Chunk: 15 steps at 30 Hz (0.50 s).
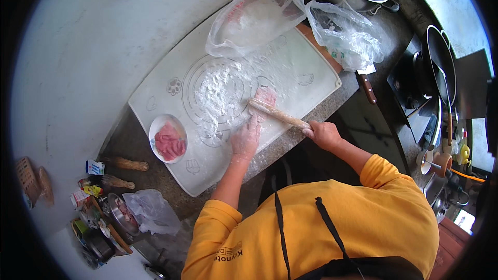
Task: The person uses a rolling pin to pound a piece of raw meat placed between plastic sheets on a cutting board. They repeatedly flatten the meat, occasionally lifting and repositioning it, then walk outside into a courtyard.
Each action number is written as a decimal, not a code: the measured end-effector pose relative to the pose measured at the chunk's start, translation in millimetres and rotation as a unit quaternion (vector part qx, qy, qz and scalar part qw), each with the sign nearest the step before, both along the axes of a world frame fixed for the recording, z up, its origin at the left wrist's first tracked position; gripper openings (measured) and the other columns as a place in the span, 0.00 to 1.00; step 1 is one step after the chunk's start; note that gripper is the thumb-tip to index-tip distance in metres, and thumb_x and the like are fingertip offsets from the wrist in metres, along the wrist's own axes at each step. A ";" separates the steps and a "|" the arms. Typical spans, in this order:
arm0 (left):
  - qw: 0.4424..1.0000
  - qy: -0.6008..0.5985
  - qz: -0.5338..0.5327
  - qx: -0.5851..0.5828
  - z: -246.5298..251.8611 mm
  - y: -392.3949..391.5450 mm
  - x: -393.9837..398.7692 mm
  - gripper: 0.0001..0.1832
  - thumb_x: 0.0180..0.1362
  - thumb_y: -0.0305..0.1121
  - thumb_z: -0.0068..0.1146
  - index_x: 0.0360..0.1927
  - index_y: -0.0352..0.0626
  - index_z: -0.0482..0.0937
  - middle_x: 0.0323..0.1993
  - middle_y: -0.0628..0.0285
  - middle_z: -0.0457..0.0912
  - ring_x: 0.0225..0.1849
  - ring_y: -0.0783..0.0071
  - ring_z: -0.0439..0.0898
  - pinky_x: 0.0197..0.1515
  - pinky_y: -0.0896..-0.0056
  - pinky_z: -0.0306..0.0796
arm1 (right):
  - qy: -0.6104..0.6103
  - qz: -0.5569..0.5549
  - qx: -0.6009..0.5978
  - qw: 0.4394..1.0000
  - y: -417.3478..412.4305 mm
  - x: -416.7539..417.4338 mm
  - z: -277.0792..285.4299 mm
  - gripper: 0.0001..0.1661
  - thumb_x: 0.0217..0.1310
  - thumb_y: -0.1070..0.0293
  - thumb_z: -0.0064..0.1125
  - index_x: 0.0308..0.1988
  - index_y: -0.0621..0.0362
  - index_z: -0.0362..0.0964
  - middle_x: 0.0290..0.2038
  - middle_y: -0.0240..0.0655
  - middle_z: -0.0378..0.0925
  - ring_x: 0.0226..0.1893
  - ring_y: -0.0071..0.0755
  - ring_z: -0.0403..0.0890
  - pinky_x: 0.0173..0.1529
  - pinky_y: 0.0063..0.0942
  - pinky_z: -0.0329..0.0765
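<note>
My right hand (323, 134) grips one end of a wooden rolling pin (282, 116) dusted with white powder. The pin's other end lies across a flat slice of pink raw meat (266, 96), also dusted. Fingertips of my left hand (246, 139) touch the near edge of that slice, close beside the pin. Beneath them is a white cutting board (155, 95) with printed rings and small pictures. A mound of white flour (216, 93) spreads over its middle, left of the meat. More raw meat slices (170, 142) rest in a white bowl (155, 121) at the board's left.
Behind the board sits an open plastic bag of flour (253, 23), next to another clear bag (346, 39). A cleaver (367, 87) lies right of the board. Farther right, a wok (439, 60) is on the stove. Brushes (126, 164) and a metal bowl (120, 216) stand left.
</note>
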<state>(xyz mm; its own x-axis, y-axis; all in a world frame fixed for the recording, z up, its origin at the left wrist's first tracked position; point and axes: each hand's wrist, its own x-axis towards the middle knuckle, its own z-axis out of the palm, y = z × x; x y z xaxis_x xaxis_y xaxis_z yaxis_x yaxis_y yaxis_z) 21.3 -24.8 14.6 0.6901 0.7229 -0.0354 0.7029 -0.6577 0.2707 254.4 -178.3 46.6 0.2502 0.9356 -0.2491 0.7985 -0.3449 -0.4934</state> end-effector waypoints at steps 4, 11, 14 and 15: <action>0.996 -0.071 -0.015 0.052 -7.4 6.0 -1.3 0.23 0.61 0.42 0.49 0.60 0.48 0.70 0.30 0.55 0.79 0.30 0.57 0.80 0.29 0.57 0.74 | 0.051 -0.015 0.099 0.994 0.9 -6.6 18.6 0.20 0.59 0.50 0.54 0.30 0.56 0.69 0.18 0.45 0.73 0.21 0.55 0.77 0.26 0.47 0.73; 0.998 -0.064 0.006 -0.016 0.7 1.2 -6.6 0.19 0.61 0.40 0.49 0.53 0.46 0.74 0.31 0.53 0.79 0.31 0.54 0.80 0.32 0.56 0.74 | 0.020 0.010 0.020 1.000 0.6 -6.1 7.8 0.18 0.59 0.52 0.55 0.31 0.56 0.67 0.19 0.46 0.74 0.22 0.55 0.77 0.27 0.48 0.73; 0.984 -0.171 0.037 -0.016 -4.7 1.8 -10.6 0.13 0.61 0.38 0.49 0.44 0.43 0.77 0.31 0.52 0.79 0.31 0.50 0.79 0.34 0.52 0.73 | 0.090 0.000 0.099 0.991 -1.5 -13.3 23.8 0.21 0.60 0.48 0.53 0.32 0.56 0.69 0.20 0.46 0.75 0.23 0.56 0.77 0.27 0.48 0.73; 0.984 -0.169 0.046 -0.038 -4.4 2.1 -11.1 0.12 0.60 0.38 0.49 0.40 0.42 0.77 0.30 0.51 0.79 0.31 0.49 0.78 0.34 0.52 0.72 | 0.063 0.003 0.051 0.997 -4.8 -13.7 14.2 0.20 0.60 0.49 0.54 0.32 0.56 0.68 0.20 0.46 0.75 0.23 0.56 0.77 0.27 0.48 0.73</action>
<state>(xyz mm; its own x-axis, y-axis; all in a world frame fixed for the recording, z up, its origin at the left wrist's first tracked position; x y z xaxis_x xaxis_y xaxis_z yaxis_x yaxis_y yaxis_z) 10.3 -22.7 10.2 0.6040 0.7866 0.1287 0.6192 -0.5647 0.5456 240.7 -183.1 60.8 0.2166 0.9592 -0.1815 0.7295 -0.2826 -0.6229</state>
